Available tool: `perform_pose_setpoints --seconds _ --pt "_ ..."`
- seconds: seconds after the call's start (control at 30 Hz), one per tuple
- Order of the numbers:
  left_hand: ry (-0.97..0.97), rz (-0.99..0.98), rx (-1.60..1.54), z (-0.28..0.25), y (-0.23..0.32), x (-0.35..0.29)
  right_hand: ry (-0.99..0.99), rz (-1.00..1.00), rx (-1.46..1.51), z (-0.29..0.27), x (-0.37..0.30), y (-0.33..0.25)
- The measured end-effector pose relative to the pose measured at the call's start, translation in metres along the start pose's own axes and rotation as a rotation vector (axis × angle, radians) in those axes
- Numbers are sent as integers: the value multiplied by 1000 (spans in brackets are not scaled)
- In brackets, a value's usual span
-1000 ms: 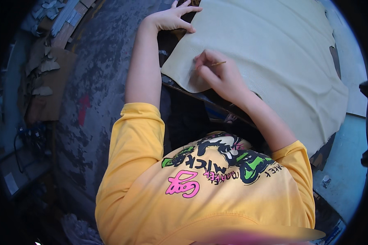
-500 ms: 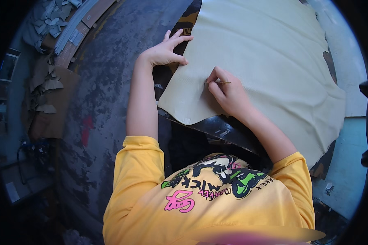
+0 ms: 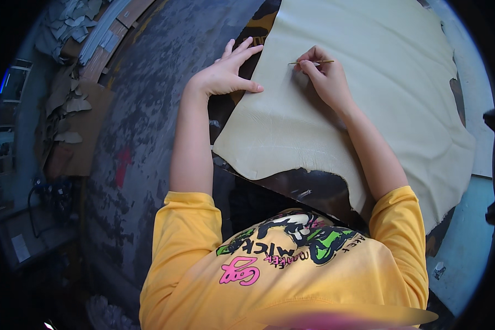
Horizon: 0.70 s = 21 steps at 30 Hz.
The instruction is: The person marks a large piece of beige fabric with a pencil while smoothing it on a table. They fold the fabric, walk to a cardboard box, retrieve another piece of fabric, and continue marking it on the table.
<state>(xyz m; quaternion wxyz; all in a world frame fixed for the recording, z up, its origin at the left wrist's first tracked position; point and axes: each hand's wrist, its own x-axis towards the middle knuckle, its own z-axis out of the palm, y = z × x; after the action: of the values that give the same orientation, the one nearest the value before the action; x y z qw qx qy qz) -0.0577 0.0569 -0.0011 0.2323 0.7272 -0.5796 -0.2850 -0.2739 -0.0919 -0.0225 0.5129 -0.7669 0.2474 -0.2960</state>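
A large cream leather hide (image 3: 390,104) lies spread over a dark board, with soft folds toward its right side and an irregular near edge. My left hand (image 3: 228,71) is at the hide's left edge, fingers spread, the thumb on the leather and the other fingertips by the border. Over the hide, to the right of that, my right hand (image 3: 325,77) pinches a thin, pen-like stick (image 3: 316,61) with a fine tip pointing left. Whether the tip touches the leather I cannot tell. Faint lines show on the hide near its lower left corner.
The dark board (image 3: 308,190) shows past the hide's near edge. On the left is a worn dark surface (image 3: 143,110) with a red mark. Beyond it stand cardboard (image 3: 88,137) and piled leather scraps (image 3: 69,25). A pale blue surface (image 3: 462,242) lies at right.
My right hand has moved up and to the right across the hide with the pen-like stick. My left hand stays at the left edge. The view has shifted slightly.
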Motion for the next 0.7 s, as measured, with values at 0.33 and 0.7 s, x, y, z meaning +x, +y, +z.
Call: perform_pose_setpoints --seconds 0.33,0.7 --pt "-22 31 -66 -3 -2 -1 -152 -168 -215 31 -39 -31" --pt "65 74 -24 -1 -9 4 157 -2 199 -38 -7 17"
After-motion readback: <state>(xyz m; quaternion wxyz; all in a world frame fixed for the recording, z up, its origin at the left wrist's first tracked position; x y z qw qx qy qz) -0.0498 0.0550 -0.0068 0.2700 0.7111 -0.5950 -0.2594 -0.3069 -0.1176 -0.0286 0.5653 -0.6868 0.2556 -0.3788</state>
